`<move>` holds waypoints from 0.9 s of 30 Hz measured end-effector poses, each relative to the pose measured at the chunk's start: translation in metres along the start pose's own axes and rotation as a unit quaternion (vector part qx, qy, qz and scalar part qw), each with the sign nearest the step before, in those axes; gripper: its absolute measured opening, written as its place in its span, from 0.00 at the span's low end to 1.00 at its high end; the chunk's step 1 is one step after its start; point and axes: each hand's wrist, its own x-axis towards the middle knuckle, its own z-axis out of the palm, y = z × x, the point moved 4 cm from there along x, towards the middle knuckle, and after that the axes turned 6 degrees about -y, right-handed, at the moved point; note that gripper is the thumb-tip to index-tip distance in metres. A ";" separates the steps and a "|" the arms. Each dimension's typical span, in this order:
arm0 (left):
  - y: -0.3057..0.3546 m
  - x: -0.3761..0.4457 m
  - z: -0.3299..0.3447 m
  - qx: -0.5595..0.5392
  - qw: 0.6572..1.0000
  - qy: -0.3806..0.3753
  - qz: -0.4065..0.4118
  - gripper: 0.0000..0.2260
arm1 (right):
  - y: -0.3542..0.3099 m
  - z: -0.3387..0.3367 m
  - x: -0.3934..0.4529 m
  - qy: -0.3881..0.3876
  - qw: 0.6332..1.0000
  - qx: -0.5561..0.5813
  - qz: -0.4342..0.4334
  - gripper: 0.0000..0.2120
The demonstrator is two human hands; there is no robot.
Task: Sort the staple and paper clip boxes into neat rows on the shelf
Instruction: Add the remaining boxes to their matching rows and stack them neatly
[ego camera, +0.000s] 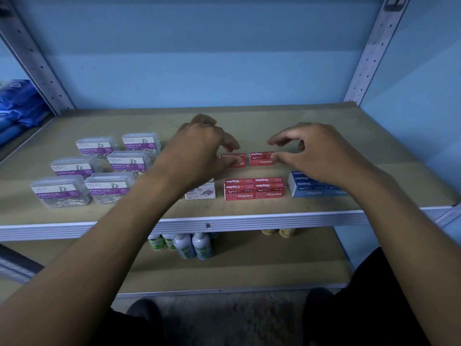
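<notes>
On the shelf (249,216), the left hand (197,151) pinches one red staple box (233,159) and the right hand (316,151) its neighbour (262,159), so a careless nudge might skew them or bump the red stack (254,188) in front

Shelf (249,116) board is matt, fibrous brown, like pressed wood; its front rail (249,219) is ribbed pale metal; clip boxes (61,191) at 9 o'clock are clear glossy plastic; staple boxes (254,188) look like printed card, faintly sheened; uprights (369,53) are perforated painted metal.
</notes>
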 end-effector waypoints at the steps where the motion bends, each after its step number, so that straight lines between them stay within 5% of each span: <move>1: -0.002 0.002 0.003 0.011 1.000 -0.003 -0.013 0.16 | 0.003 0.003 0.004 0.005 1.000 0.001 0.006 0.15; 9: -0.013 0.017 0.023 0.056 0.995 -0.062 -0.059 0.15 | 0.005 0.022 0.023 -0.015 0.999 0.008 0.030 0.11; 27: -0.002 0.010 0.011 0.045 0.999 0.005 -0.009 0.10 | 0.000 0.017 0.010 -0.001 0.999 0.022 0.026 0.07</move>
